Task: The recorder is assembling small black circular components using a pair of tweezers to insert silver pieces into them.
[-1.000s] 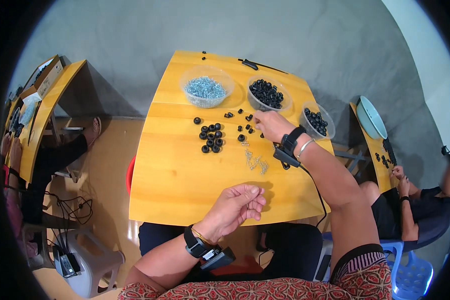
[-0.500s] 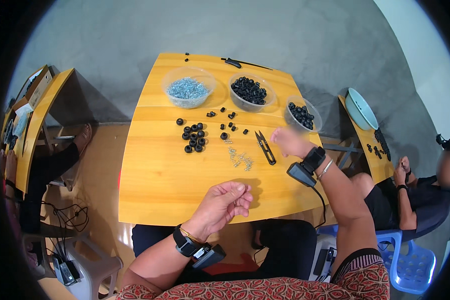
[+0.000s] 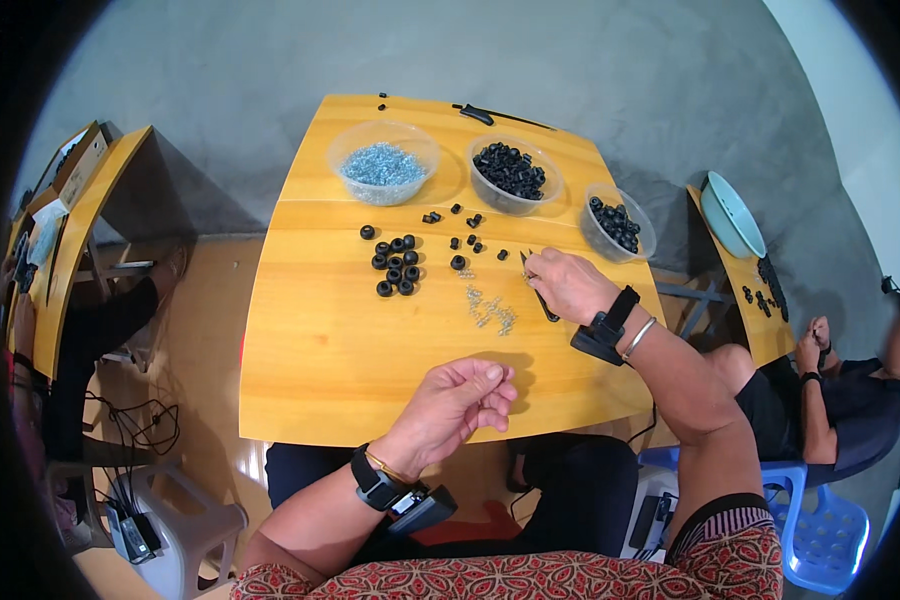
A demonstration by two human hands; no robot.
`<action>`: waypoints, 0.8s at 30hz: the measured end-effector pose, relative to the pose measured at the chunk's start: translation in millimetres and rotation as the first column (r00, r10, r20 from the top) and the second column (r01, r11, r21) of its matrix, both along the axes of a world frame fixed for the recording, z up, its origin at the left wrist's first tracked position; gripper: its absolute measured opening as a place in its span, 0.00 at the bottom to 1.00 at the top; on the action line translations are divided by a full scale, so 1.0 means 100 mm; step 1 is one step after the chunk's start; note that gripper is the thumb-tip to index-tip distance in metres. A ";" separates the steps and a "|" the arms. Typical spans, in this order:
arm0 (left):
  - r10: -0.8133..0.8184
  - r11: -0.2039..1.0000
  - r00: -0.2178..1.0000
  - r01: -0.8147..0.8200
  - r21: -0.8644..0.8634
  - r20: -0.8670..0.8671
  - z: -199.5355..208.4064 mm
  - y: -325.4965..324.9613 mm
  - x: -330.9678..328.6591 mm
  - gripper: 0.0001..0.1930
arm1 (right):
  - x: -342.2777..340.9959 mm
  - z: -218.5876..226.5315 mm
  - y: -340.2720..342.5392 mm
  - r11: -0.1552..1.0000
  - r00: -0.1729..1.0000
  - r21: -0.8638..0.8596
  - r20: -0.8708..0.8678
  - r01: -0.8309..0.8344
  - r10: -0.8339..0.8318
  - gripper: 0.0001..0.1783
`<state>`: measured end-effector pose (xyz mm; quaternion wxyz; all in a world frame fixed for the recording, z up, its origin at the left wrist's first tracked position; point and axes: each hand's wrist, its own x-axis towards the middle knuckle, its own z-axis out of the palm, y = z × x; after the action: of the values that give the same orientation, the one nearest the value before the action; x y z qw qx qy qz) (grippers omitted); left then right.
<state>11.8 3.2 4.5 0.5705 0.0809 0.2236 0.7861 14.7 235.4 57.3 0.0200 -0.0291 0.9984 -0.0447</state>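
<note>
Head view: beads set out, none visibly joined

Your left thumb presses its fingers (anything pinched is too small to tell), left hand (image 3: pixel 455 405) over the table (image 3: pixel 320 370); your right hand (image 3: pixel 570 285) covers the snips (image 3: pixel 549 310), grip unclear; black beads (image 3: pixel 394 263) and tiny beads (image 3: pixel 488 310) lie loose; more fill bowls (image 3: pixel 344 152).

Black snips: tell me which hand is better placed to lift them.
Likely right: the right hand is at the snips, partly covering them, while the left hand is farther off, near the front edge of the table.
</note>
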 end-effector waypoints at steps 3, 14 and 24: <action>0.002 1.000 1.000 -0.002 0.007 0.001 0.00 0.00 0.00 0.10 | -0.03 0.00 -0.01 0.999 1.000 0.043 0.019 -0.004 0.003 0.07; -0.004 1.000 1.000 0.004 0.004 0.003 -0.02 0.00 -0.01 0.10 | -0.19 -0.05 -0.13 0.997 0.998 0.069 0.059 0.027 -0.031 0.06; 0.205 0.979 0.978 -0.205 -0.010 -0.030 0.01 0.00 0.03 0.09 | 0.25 0.33 -0.51 0.655 0.975 -0.722 0.186 0.221 -0.124 0.05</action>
<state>15.3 3.3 5.0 0.4835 0.0650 0.2442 0.8381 39.7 184.4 90.1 0.0622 0.0630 0.8898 -0.4477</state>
